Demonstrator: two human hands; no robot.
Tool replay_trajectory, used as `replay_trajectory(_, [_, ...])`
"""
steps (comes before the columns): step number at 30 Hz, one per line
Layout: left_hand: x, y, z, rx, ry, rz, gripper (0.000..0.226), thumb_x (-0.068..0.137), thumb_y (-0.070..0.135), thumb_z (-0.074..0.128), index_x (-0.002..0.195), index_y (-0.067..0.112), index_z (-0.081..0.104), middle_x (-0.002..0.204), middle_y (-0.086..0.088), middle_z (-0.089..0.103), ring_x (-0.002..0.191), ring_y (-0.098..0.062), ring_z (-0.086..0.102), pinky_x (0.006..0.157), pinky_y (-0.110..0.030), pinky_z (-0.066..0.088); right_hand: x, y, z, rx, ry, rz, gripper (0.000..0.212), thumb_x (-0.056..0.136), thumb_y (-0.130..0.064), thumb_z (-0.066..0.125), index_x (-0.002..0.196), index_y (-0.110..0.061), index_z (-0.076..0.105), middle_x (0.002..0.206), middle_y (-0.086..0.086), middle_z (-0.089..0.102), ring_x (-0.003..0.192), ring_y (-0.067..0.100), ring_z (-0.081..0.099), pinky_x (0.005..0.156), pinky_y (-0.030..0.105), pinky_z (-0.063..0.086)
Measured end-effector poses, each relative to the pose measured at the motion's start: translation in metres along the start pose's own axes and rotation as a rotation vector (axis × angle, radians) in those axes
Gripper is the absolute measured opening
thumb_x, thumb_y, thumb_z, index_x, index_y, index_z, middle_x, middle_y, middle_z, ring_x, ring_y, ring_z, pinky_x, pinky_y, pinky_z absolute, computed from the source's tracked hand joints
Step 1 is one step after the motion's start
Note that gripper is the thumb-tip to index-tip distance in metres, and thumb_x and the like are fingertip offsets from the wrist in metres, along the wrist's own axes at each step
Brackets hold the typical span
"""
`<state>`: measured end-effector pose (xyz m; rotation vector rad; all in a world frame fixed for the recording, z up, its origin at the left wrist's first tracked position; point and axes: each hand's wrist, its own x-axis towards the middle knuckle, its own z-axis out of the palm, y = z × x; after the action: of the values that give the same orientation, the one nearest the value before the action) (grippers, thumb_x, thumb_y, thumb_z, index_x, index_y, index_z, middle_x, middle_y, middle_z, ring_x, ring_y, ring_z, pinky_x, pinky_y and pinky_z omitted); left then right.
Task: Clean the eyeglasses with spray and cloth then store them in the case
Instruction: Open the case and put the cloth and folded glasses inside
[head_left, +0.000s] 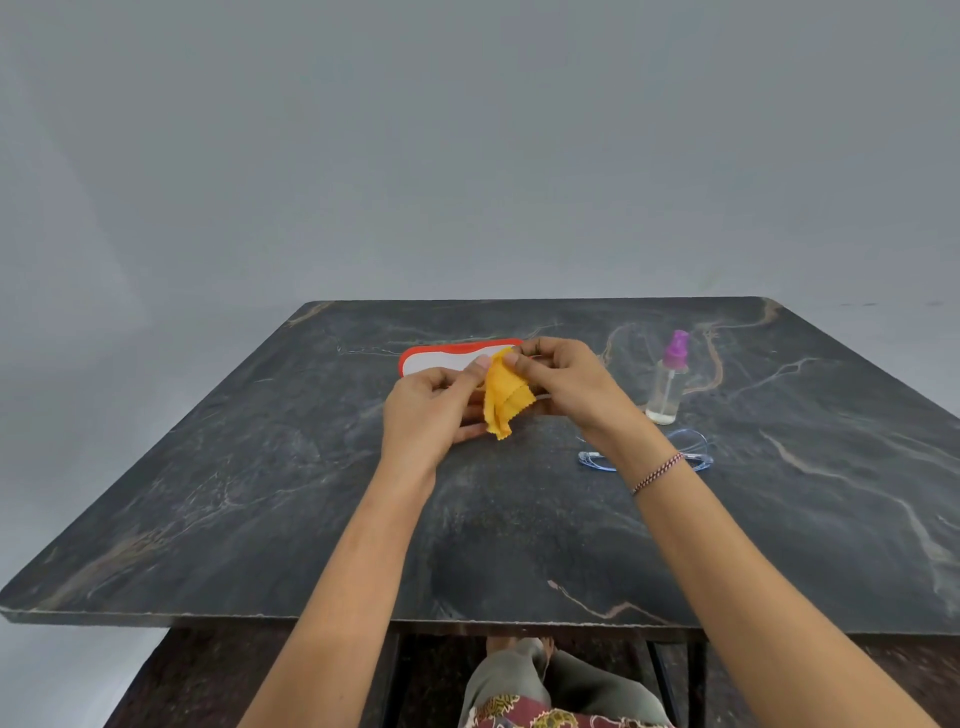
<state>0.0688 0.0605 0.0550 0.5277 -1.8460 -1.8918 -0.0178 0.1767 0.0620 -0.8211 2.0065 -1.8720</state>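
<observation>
My left hand (434, 410) and my right hand (563, 379) meet above the middle of the table and both pinch a folded yellow cloth (504, 400), which hangs down between them. A thin pale bar (542, 397), seemingly part of the eyeglasses, pokes out of the cloth under my right fingers; the rest is hidden. Just behind the hands, a red-rimmed white case (436, 358) lies flat. To the right stands a clear spray bottle (667, 382) with a purple top.
A clear blue-tinted plastic piece (693, 452) lies on the dark marble table (260, 467) right of my right wrist, partly hidden by the forearm. A grey wall rises behind the table. My knees show below the near edge.
</observation>
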Motion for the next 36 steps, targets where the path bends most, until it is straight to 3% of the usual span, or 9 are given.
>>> replay_trajectory(6, [0.007, 0.0, -0.001, -0.084, 0.023, -0.034, 0.01, 0.082, 0.016, 0.07, 0.077, 0.008, 0.069, 0.076, -0.007, 0.07, 0.071, -0.014, 0.068, 0.055, -0.019, 0.055, 0.0, 0.0, 0.007, 0.166, 0.021, 0.068, 0.017, 0.094, -0.013, 0.054, 0.104, -0.001, 0.06, 0.079, 0.005, 0.065, 0.058, 0.004, 0.064, 0.052, 0.02, 0.055])
replay_trajectory(10, [0.017, 0.001, -0.012, -0.137, 0.051, -0.06, 0.012, 0.085, 0.009, 0.067, 0.074, 0.005, 0.065, 0.074, -0.01, 0.066, 0.065, -0.016, 0.066, 0.049, -0.021, 0.055, 0.008, -0.002, 0.0, 0.224, 0.1, 0.112, 0.011, 0.095, -0.017, 0.053, 0.098, -0.007, 0.058, 0.087, 0.007, 0.061, 0.062, 0.01, 0.063, 0.047, 0.018, 0.052])
replay_trajectory(13, [0.026, 0.007, -0.021, -0.162, 0.067, -0.063, 0.009, 0.086, 0.011, 0.066, 0.078, 0.007, 0.064, 0.074, -0.01, 0.064, 0.054, -0.014, 0.066, 0.047, -0.022, 0.055, 0.021, -0.003, -0.012, 0.273, 0.184, 0.148, 0.005, 0.094, -0.013, 0.054, 0.09, -0.014, 0.057, 0.086, 0.006, 0.06, 0.052, 0.007, 0.061, 0.043, 0.017, 0.05])
replay_trajectory(16, [0.037, 0.017, -0.028, -0.176, 0.041, -0.037, 0.002, 0.089, 0.005, 0.06, 0.088, 0.007, 0.061, 0.075, -0.01, 0.065, 0.046, -0.011, 0.066, 0.046, -0.021, 0.055, 0.035, -0.007, -0.024, 0.273, 0.196, 0.176, 0.013, 0.091, -0.004, 0.057, 0.094, -0.017, 0.056, 0.084, 0.006, 0.057, 0.053, 0.008, 0.057, 0.043, 0.016, 0.05])
replay_trajectory(21, [0.061, 0.024, -0.04, -0.137, -0.001, 0.008, 0.035, 0.09, -0.006, 0.051, 0.111, 0.021, 0.058, 0.061, -0.001, 0.071, 0.054, -0.013, 0.069, 0.047, -0.021, 0.056, 0.051, -0.01, -0.039, 0.113, 0.088, 0.1, 0.032, 0.089, 0.003, 0.056, 0.111, -0.021, 0.059, 0.081, 0.008, 0.053, 0.067, 0.013, 0.055, 0.051, 0.018, 0.052])
replay_trajectory(24, [0.073, 0.021, -0.042, -0.121, -0.029, -0.022, 0.042, 0.087, -0.008, 0.049, 0.108, 0.025, 0.064, 0.067, -0.001, 0.073, 0.059, -0.016, 0.071, 0.049, -0.023, 0.057, 0.058, -0.011, -0.038, 0.026, 0.068, 0.03, 0.027, 0.091, 0.003, 0.054, 0.102, -0.02, 0.065, 0.083, 0.01, 0.051, 0.071, 0.016, 0.056, 0.053, 0.018, 0.053])
replay_trajectory(28, [0.086, 0.018, -0.039, -0.241, 0.0, -0.147, 0.03, 0.085, -0.002, 0.038, 0.09, 0.014, 0.062, 0.079, -0.006, 0.064, 0.06, -0.017, 0.067, 0.045, -0.026, 0.056, 0.068, -0.007, -0.033, -0.057, 0.048, -0.027, 0.028, 0.091, 0.003, 0.052, 0.09, -0.02, 0.067, 0.091, 0.01, 0.056, 0.076, 0.015, 0.058, 0.054, 0.018, 0.053])
replay_trajectory(32, [0.094, 0.013, -0.037, -0.279, -0.016, -0.209, 0.011, 0.087, 0.021, 0.059, 0.087, 0.01, 0.059, 0.08, -0.009, 0.064, 0.061, -0.018, 0.067, 0.051, -0.029, 0.058, 0.077, 0.0, -0.029, -0.079, 0.059, -0.03, 0.025, 0.092, 0.002, 0.051, 0.094, -0.015, 0.069, 0.097, 0.009, 0.065, 0.081, 0.014, 0.062, 0.06, 0.021, 0.057])
replay_trajectory(36, [0.104, 0.005, -0.034, -0.182, 0.052, -0.155, 0.025, 0.078, -0.005, 0.068, 0.1, 0.0, 0.057, 0.104, -0.016, 0.058, 0.064, -0.016, 0.063, 0.046, -0.023, 0.056, 0.087, 0.006, -0.027, -0.089, 0.094, 0.004, 0.022, 0.091, 0.003, 0.053, 0.103, -0.006, 0.069, 0.105, 0.012, 0.064, 0.083, 0.016, 0.061, 0.057, 0.018, 0.056])
